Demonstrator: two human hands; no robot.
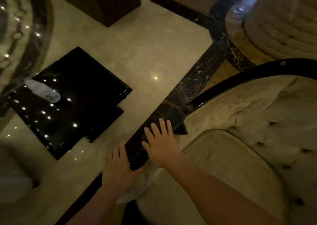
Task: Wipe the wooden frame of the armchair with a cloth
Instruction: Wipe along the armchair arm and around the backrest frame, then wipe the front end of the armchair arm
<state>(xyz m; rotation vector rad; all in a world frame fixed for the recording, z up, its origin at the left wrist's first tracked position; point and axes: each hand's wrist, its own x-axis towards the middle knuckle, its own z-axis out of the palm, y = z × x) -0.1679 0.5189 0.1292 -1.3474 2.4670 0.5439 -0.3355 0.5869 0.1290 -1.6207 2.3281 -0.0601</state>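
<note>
The armchair has beige tufted upholstery [248,121] and a dark glossy wooden frame. Its armrest [137,153] runs diagonally through the middle, and a curved back rail [240,78] sweeps off to the right. A dark cloth [177,120] lies folded over the armrest. My right hand [161,145] presses flat on the cloth's near part, fingers spread and pointing up along the rail. My left hand [120,169] wraps around the armrest's front end, thumb on top. The frame's lower parts are hidden.
A black glossy side table [82,90] stands on the marble floor to the left, with a plastic bottle [42,90] lying on it. A round glass top [25,27] is at far left, a dark wooden block [111,3] at the top, and a stone column base [283,22] at top right.
</note>
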